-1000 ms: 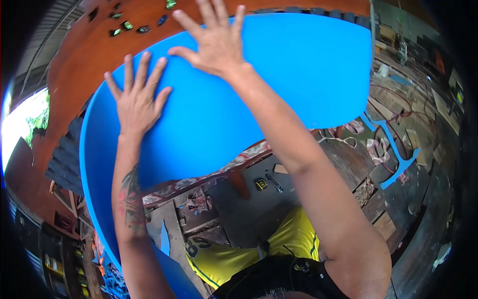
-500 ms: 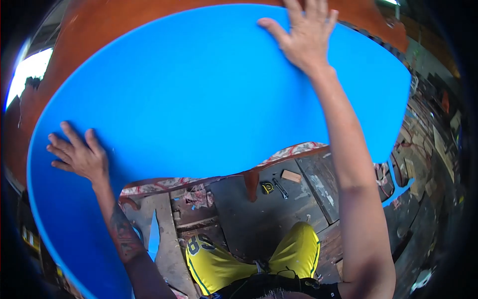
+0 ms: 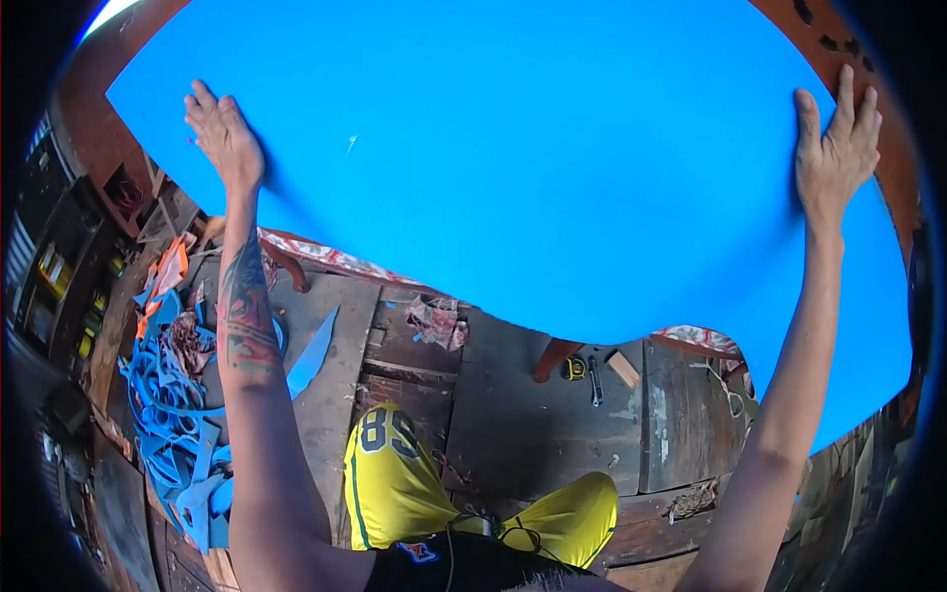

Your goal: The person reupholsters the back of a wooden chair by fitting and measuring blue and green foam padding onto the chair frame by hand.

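Observation:
A large bright blue foam sheet (image 3: 493, 168) spreads over a reddish-brown wooden piece of furniture (image 3: 804, 25), whose leg and patterned fabric edge show below it. My left hand (image 3: 229, 143) lies flat on the sheet's left part, fingers stretched out. At the right edge of the sheet rests my right hand (image 3: 837, 163), open, its fingertips reaching past the blue rim toward the brown wood. Neither hand grips anything. Along its near side the sheet has a curved, uneven outline, and it hides most of the furniture.
On the plank floor (image 3: 533, 424) lie a yellow tape measure (image 3: 575, 368), a box cutter (image 3: 596, 383) and a small wood block (image 3: 623, 370). A heap of blue foam scraps (image 3: 182, 424) is at the left, near a pointed blue offcut (image 3: 314, 355). Shelves line the far left.
The blue sheet has shifted and turned, its left end now cornered and higher in view. My left hand has moved up; my right hand has moved right to the sheet's edge.

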`<state>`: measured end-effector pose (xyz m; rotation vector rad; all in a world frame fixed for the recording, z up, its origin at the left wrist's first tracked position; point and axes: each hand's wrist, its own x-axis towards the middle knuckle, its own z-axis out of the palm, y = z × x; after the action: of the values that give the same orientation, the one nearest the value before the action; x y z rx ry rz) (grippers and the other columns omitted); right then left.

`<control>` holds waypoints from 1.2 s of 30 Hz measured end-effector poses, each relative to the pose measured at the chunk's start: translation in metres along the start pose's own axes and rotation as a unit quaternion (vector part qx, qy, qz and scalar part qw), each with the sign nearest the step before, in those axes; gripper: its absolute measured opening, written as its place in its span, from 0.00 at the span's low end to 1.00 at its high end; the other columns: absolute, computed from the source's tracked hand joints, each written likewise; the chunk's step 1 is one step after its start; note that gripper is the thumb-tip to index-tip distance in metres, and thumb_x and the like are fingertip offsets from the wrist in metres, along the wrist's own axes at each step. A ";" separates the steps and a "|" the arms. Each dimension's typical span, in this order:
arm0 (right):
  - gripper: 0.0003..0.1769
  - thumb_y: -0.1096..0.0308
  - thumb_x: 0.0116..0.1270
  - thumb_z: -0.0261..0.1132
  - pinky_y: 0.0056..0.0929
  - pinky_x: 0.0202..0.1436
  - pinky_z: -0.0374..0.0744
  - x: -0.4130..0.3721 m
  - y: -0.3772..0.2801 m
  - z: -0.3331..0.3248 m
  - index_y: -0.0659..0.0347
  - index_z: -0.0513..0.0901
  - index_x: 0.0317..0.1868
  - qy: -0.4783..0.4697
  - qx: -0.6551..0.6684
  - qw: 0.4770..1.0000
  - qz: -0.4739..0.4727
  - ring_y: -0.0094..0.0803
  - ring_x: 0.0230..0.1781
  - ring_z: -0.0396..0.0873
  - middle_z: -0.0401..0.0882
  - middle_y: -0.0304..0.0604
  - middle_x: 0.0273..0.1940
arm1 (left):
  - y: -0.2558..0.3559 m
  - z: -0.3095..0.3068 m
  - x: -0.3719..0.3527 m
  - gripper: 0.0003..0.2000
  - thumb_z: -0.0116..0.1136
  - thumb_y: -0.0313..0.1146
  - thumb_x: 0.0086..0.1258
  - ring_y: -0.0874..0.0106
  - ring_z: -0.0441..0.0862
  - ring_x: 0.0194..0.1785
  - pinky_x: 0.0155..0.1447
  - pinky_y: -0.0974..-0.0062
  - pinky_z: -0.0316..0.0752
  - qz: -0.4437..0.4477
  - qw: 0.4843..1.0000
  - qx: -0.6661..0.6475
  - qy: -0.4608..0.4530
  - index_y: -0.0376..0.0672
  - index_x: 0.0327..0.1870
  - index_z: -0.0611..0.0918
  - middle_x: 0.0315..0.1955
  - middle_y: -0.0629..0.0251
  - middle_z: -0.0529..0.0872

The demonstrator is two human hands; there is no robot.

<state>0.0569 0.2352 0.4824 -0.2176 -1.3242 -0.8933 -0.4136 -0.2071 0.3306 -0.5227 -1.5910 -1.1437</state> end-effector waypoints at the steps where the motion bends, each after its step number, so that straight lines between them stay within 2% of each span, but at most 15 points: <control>1: 0.44 0.22 0.70 0.50 0.59 0.75 0.60 0.000 0.000 0.002 0.35 0.71 0.78 -0.001 0.005 1.000 0.001 0.56 0.79 0.60 0.63 0.57 0.78 | -0.002 -0.001 -0.002 0.34 0.29 0.58 0.86 0.43 0.37 0.86 0.84 0.47 0.32 -0.001 1.000 0.005 0.000 0.49 0.85 0.51 0.83 0.44 0.45; 3: 0.44 0.21 0.70 0.49 0.60 0.74 0.61 -0.002 0.001 0.008 0.35 0.70 0.78 -0.002 -0.010 1.000 -0.006 0.56 0.79 0.61 0.63 0.58 0.78 | -0.012 0.002 -0.008 0.34 0.29 0.58 0.86 0.43 0.36 0.86 0.84 0.46 0.31 -0.055 0.998 -0.005 -0.007 0.50 0.85 0.50 0.83 0.42 0.44; 8: 0.45 0.20 0.69 0.49 0.61 0.76 0.59 0.000 0.002 0.002 0.33 0.69 0.79 -0.005 0.002 1.000 0.006 0.57 0.80 0.59 0.62 0.56 0.79 | -0.042 -0.004 -0.036 0.37 0.31 0.56 0.86 0.41 0.37 0.85 0.85 0.55 0.33 -0.082 0.996 -0.008 -0.026 0.39 0.84 0.47 0.82 0.35 0.45; 9: 0.45 0.20 0.69 0.48 0.61 0.77 0.58 0.000 0.002 0.001 0.33 0.68 0.79 -0.008 -0.005 1.000 0.008 0.57 0.80 0.58 0.61 0.55 0.79 | -0.042 -0.006 -0.046 0.37 0.31 0.56 0.86 0.41 0.37 0.85 0.85 0.55 0.33 -0.081 0.996 -0.005 -0.022 0.39 0.84 0.47 0.82 0.35 0.45; 11: 0.45 0.20 0.69 0.48 0.61 0.78 0.56 -0.002 0.002 0.002 0.33 0.68 0.79 -0.011 -0.008 1.000 0.014 0.57 0.81 0.57 0.60 0.54 0.80 | -0.041 -0.011 -0.066 0.37 0.33 0.58 0.85 0.40 0.38 0.85 0.85 0.54 0.35 -0.189 0.981 -0.016 -0.050 0.41 0.84 0.46 0.81 0.31 0.44; 16: 0.44 0.20 0.70 0.47 0.62 0.78 0.55 0.000 0.004 0.005 0.33 0.68 0.79 0.013 -0.003 1.000 -0.008 0.56 0.81 0.57 0.61 0.54 0.80 | 0.015 -0.032 -0.123 0.39 0.39 0.60 0.84 0.42 0.37 0.85 0.84 0.53 0.37 -0.192 0.977 0.012 -0.092 0.45 0.85 0.47 0.81 0.31 0.43; 18: 0.44 0.22 0.71 0.48 0.59 0.77 0.59 0.000 0.010 0.004 0.36 0.69 0.79 0.015 -0.017 0.999 -0.024 0.54 0.80 0.59 0.63 0.54 0.78 | 0.026 -0.035 -0.138 0.39 0.41 0.59 0.84 0.46 0.34 0.86 0.84 0.54 0.37 -0.178 0.978 0.001 -0.113 0.48 0.85 0.47 0.82 0.34 0.43; 21: 0.43 0.26 0.73 0.50 0.52 0.75 0.67 0.000 0.022 0.003 0.41 0.69 0.79 -0.035 -0.051 0.997 -0.050 0.52 0.77 0.65 0.68 0.56 0.75 | 0.020 -0.034 -0.156 0.40 0.42 0.62 0.82 0.38 0.37 0.84 0.84 0.49 0.39 -0.222 0.966 -0.042 -0.128 0.48 0.85 0.49 0.80 0.27 0.43; 23: 0.43 0.27 0.75 0.50 0.47 0.72 0.73 0.002 0.024 0.000 0.44 0.68 0.79 -0.081 -0.090 0.990 -0.070 0.50 0.76 0.68 0.70 0.56 0.73 | 0.014 -0.032 -0.160 0.38 0.42 0.59 0.84 0.51 0.34 0.87 0.84 0.55 0.38 -0.264 0.948 -0.059 -0.166 0.53 0.86 0.46 0.82 0.36 0.42; 24: 0.43 0.28 0.75 0.49 0.47 0.72 0.73 -0.005 0.018 0.002 0.45 0.68 0.79 -0.074 -0.084 0.993 -0.030 0.49 0.75 0.68 0.69 0.55 0.74 | 0.006 -0.029 -0.162 0.40 0.44 0.62 0.82 0.40 0.35 0.85 0.83 0.47 0.40 -0.244 0.954 -0.087 -0.152 0.52 0.86 0.47 0.80 0.28 0.41; 25: 0.43 0.28 0.76 0.49 0.48 0.72 0.73 -0.007 0.010 0.001 0.46 0.67 0.80 -0.067 -0.078 0.995 0.010 0.49 0.75 0.68 0.68 0.55 0.75 | 0.004 -0.028 -0.160 0.40 0.44 0.62 0.82 0.40 0.35 0.85 0.83 0.47 0.40 -0.246 0.954 -0.083 -0.150 0.52 0.86 0.47 0.80 0.28 0.41; 27: 0.44 0.27 0.76 0.48 0.48 0.75 0.70 -0.008 0.005 0.001 0.47 0.67 0.80 -0.067 -0.035 0.997 0.035 0.50 0.76 0.66 0.65 0.54 0.77 | 0.000 -0.026 -0.157 0.42 0.44 0.64 0.81 0.41 0.33 0.85 0.83 0.47 0.39 -0.296 0.941 -0.081 -0.141 0.53 0.86 0.44 0.81 0.29 0.41; 30: 0.45 0.27 0.76 0.46 0.46 0.81 0.59 -0.021 0.023 0.004 0.50 0.67 0.80 -0.219 0.074 0.961 0.150 0.51 0.79 0.61 0.62 0.53 0.79 | -0.006 -0.026 -0.148 0.44 0.46 0.64 0.80 0.43 0.30 0.85 0.83 0.47 0.38 -0.328 0.930 -0.097 -0.137 0.53 0.86 0.42 0.81 0.31 0.41; 35: 0.45 0.27 0.77 0.46 0.44 0.82 0.58 -0.026 0.027 0.009 0.51 0.67 0.79 -0.183 0.034 0.977 0.100 0.49 0.80 0.59 0.61 0.53 0.80 | -0.013 -0.026 -0.143 0.44 0.47 0.64 0.79 0.45 0.30 0.86 0.84 0.51 0.36 -0.359 0.917 -0.127 -0.121 0.54 0.86 0.41 0.81 0.33 0.42; 36: 0.45 0.27 0.77 0.46 0.44 0.82 0.57 -0.026 0.029 0.010 0.51 0.67 0.79 -0.182 0.034 0.978 0.097 0.49 0.80 0.59 0.60 0.52 0.80 | -0.015 -0.027 -0.144 0.46 0.48 0.63 0.80 0.48 0.35 0.86 0.84 0.54 0.40 -0.363 0.916 -0.116 -0.122 0.47 0.85 0.41 0.82 0.34 0.44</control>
<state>0.0694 0.2717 0.4717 -0.4655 -1.6373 -0.6595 -0.3620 -0.2063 0.1928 -0.2170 -1.9489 -1.8999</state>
